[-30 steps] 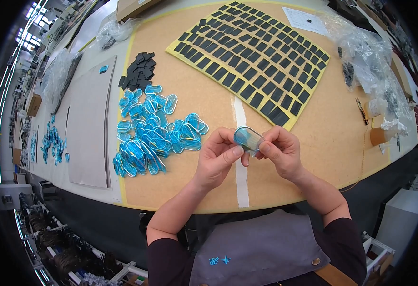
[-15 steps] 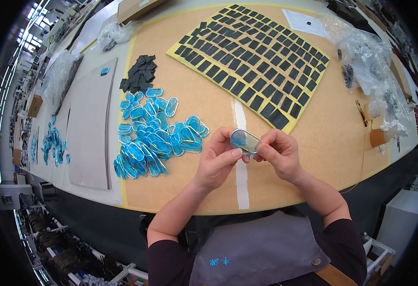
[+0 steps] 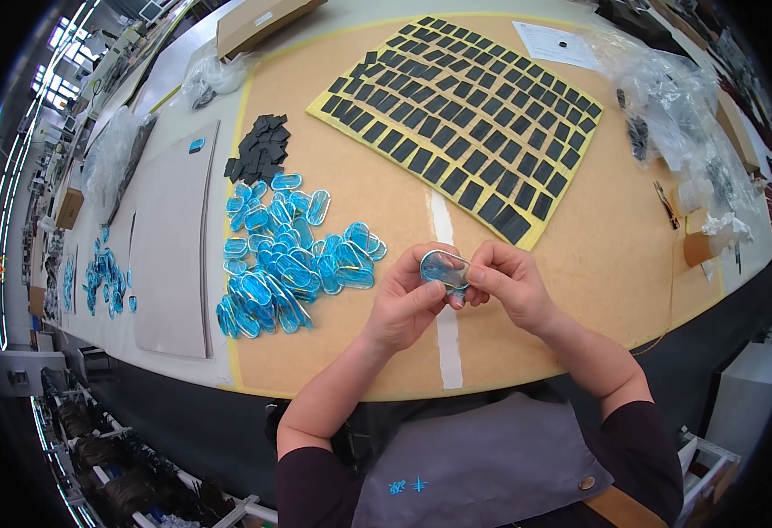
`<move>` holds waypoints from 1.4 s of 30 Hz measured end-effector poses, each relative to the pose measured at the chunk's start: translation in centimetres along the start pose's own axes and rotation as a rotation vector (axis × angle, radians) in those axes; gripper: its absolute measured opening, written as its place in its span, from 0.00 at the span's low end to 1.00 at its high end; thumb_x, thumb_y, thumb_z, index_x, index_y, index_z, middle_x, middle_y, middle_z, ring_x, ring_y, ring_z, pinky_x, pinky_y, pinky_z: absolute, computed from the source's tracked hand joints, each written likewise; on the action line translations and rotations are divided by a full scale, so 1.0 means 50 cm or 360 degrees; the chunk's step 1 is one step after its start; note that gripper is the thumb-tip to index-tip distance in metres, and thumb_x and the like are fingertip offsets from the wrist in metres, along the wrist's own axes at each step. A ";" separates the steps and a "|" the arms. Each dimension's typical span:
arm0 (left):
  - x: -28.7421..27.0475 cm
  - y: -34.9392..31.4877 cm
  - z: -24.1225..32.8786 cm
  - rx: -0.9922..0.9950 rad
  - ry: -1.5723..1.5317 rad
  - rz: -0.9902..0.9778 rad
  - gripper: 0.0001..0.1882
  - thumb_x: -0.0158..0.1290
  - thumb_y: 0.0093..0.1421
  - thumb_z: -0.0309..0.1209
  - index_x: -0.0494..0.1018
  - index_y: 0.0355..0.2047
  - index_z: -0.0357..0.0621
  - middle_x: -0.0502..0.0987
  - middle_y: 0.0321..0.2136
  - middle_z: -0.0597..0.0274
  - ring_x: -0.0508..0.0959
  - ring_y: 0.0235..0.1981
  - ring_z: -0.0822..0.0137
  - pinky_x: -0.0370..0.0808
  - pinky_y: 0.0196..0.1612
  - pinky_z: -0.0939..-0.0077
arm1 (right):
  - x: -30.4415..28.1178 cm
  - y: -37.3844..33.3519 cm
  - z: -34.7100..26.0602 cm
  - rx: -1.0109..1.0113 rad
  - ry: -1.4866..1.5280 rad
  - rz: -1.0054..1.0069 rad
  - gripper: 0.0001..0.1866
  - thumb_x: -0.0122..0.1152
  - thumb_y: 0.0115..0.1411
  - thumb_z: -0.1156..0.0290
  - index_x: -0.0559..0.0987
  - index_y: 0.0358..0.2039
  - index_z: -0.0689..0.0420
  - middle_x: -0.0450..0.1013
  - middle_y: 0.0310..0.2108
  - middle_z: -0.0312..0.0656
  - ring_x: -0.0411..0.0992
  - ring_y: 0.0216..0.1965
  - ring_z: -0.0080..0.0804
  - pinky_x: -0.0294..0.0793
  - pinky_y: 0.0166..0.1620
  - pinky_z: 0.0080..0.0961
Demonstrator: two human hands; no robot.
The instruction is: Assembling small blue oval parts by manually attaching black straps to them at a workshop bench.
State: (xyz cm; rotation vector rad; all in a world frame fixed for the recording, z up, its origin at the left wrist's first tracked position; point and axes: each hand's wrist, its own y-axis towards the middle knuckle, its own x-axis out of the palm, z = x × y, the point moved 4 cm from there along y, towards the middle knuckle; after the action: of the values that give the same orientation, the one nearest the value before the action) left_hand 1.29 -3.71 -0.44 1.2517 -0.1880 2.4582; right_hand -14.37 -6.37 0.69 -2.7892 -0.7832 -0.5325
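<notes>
Between my two hands is an oval metal-rimmed piece with blue film [image 3: 443,267]. My left hand [image 3: 408,297] grips its left end, thumb on the near side. The fingers of my right hand [image 3: 513,286] pinch its right end, and a bit of blue film shows below the fingertips. To the left lies a heap of similar blue oval pieces [image 3: 271,260]. Behind that heap is a pile of small black rectangles [image 3: 261,148]. Rows of black rectangles lie on a yellow-edged board [image 3: 526,236] beyond my hands.
A grey flat sheet [image 3: 170,246] lies at left, with more blue pieces [image 3: 104,277] beside it. Clear plastic bags [image 3: 667,106], a cutter-like tool [image 3: 665,204] and tape rolls [image 3: 695,246] are at right. A cardboard box [image 3: 267,22] stands at the back.
The blue oval piece has tilted a little, and my right fingers have shifted slightly left along its end. Both hands still hold it. The whole view has shifted slightly.
</notes>
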 end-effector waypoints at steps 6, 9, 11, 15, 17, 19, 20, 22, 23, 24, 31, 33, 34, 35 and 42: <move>-0.006 0.002 -0.008 0.0034 0.0102 0.0025 0.15 0.59 0.59 0.30 0.67 0.43 0.45 0.69 0.45 0.60 0.76 0.34 0.69 0.75 0.38 0.73 | -0.002 0.000 0.005 0.0056 0.0082 -0.0048 0.09 0.58 0.65 0.65 0.74 0.31 0.57 0.76 0.27 0.35 0.72 0.28 0.16 0.71 0.33 0.15; -0.007 0.002 -0.012 0.0089 0.0105 0.0036 0.14 0.60 0.58 0.31 0.66 0.40 0.46 0.70 0.44 0.60 0.76 0.33 0.69 0.74 0.37 0.73 | 0.003 0.000 0.000 0.0033 0.0089 -0.0031 0.10 0.58 0.64 0.65 0.74 0.31 0.57 0.75 0.26 0.35 0.71 0.27 0.16 0.71 0.32 0.15; -0.007 0.005 -0.014 0.0105 0.0113 0.0024 0.14 0.60 0.58 0.31 0.66 0.39 0.46 0.71 0.43 0.60 0.75 0.32 0.69 0.74 0.37 0.73 | 0.001 0.000 -0.002 0.0017 0.0082 0.0003 0.10 0.58 0.64 0.65 0.73 0.30 0.57 0.74 0.25 0.35 0.71 0.26 0.17 0.71 0.31 0.14; -0.015 0.005 -0.007 0.0189 0.0127 -0.0121 0.11 0.56 0.61 0.27 0.66 0.39 0.44 0.72 0.40 0.57 0.75 0.33 0.68 0.74 0.41 0.72 | -0.002 0.002 0.009 0.0112 0.0082 -0.0135 0.10 0.57 0.65 0.63 0.74 0.33 0.56 0.75 0.28 0.33 0.71 0.29 0.14 0.70 0.32 0.14; -0.011 0.008 -0.002 0.0184 0.0133 -0.0116 0.11 0.57 0.60 0.27 0.66 0.38 0.44 0.73 0.38 0.57 0.75 0.33 0.68 0.74 0.39 0.73 | -0.001 0.006 0.013 0.0142 0.0096 -0.0165 0.10 0.57 0.65 0.63 0.74 0.33 0.56 0.75 0.28 0.32 0.70 0.29 0.14 0.69 0.32 0.14; -0.014 0.011 0.000 0.0214 0.0196 -0.0053 0.10 0.56 0.61 0.27 0.66 0.38 0.45 0.74 0.38 0.57 0.75 0.33 0.68 0.74 0.39 0.74 | -0.006 0.011 0.013 0.0213 0.0038 -0.0199 0.10 0.57 0.65 0.63 0.75 0.34 0.57 0.74 0.27 0.32 0.70 0.28 0.16 0.69 0.32 0.16; -0.014 0.013 0.000 0.0223 0.0206 -0.0030 0.09 0.56 0.61 0.26 0.67 0.39 0.45 0.74 0.40 0.57 0.75 0.33 0.68 0.73 0.39 0.75 | -0.016 0.015 0.006 0.0214 0.0034 -0.0190 0.10 0.57 0.65 0.63 0.75 0.34 0.57 0.74 0.27 0.32 0.70 0.28 0.16 0.69 0.32 0.16; -0.017 0.014 0.001 0.0209 0.0197 0.0024 0.08 0.54 0.62 0.26 0.67 0.40 0.45 0.74 0.40 0.57 0.75 0.34 0.69 0.73 0.39 0.75 | -0.059 0.030 -0.045 -0.0194 -0.0594 0.0144 0.10 0.59 0.64 0.66 0.76 0.33 0.60 0.74 0.27 0.32 0.70 0.28 0.18 0.70 0.32 0.18; -0.019 0.014 0.000 0.0195 0.0191 0.0075 0.08 0.53 0.63 0.25 0.67 0.40 0.45 0.74 0.41 0.57 0.75 0.34 0.69 0.74 0.39 0.75 | -0.082 0.030 -0.075 -0.0211 -0.0902 0.0317 0.09 0.60 0.62 0.68 0.76 0.33 0.61 0.74 0.26 0.33 0.70 0.27 0.19 0.71 0.33 0.18; -0.017 0.013 -0.003 0.0198 0.0183 0.0079 0.08 0.53 0.63 0.25 0.67 0.40 0.45 0.74 0.41 0.57 0.75 0.34 0.69 0.74 0.39 0.75 | -0.107 0.029 -0.101 -0.0228 -0.1210 0.0488 0.08 0.61 0.61 0.69 0.76 0.32 0.62 0.74 0.25 0.33 0.71 0.27 0.19 0.71 0.33 0.19; -0.017 0.022 -0.010 0.0120 0.0213 0.0197 0.08 0.53 0.63 0.27 0.69 0.42 0.44 0.74 0.41 0.60 0.73 0.33 0.70 0.71 0.39 0.72 | -0.168 0.018 -0.102 0.0121 -0.2081 0.0681 0.14 0.68 0.51 0.69 0.74 0.34 0.60 0.75 0.30 0.40 0.75 0.34 0.34 0.74 0.39 0.29; -0.018 0.024 -0.011 0.0120 0.0208 0.0194 0.08 0.53 0.63 0.27 0.69 0.42 0.44 0.74 0.41 0.60 0.73 0.33 0.70 0.71 0.39 0.73 | -0.164 0.016 -0.097 0.0191 -0.2078 0.0673 0.16 0.69 0.49 0.69 0.74 0.35 0.59 0.75 0.31 0.40 0.75 0.36 0.36 0.73 0.40 0.30; -0.021 0.024 -0.011 0.0129 0.0156 0.0177 0.07 0.52 0.63 0.24 0.68 0.42 0.44 0.74 0.43 0.57 0.75 0.37 0.70 0.74 0.40 0.74 | -0.163 0.016 -0.093 0.0261 -0.2070 0.0660 0.18 0.70 0.48 0.68 0.73 0.36 0.58 0.75 0.32 0.40 0.75 0.37 0.37 0.73 0.41 0.31; -0.022 0.024 -0.011 0.0139 0.0104 0.0158 0.07 0.50 0.64 0.21 0.68 0.42 0.43 0.75 0.44 0.55 0.77 0.40 0.69 0.77 0.41 0.76 | -0.162 0.014 -0.092 0.0256 -0.2073 0.0656 0.18 0.70 0.48 0.68 0.73 0.36 0.58 0.75 0.32 0.40 0.75 0.37 0.37 0.73 0.41 0.31; -0.026 0.020 -0.014 0.0139 0.0141 0.0156 0.07 0.51 0.63 0.22 0.69 0.41 0.43 0.75 0.44 0.54 0.77 0.39 0.69 0.77 0.41 0.76 | -0.173 0.014 -0.088 0.0473 -0.1855 0.0505 0.14 0.71 0.47 0.69 0.75 0.32 0.58 0.74 0.29 0.38 0.74 0.32 0.31 0.73 0.36 0.27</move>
State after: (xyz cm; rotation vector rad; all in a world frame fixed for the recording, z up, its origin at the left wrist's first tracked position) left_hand 1.08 -4.79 -1.83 1.1918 -0.1227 2.6257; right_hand -22.12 -12.18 1.29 -2.6413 -0.4555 1.2452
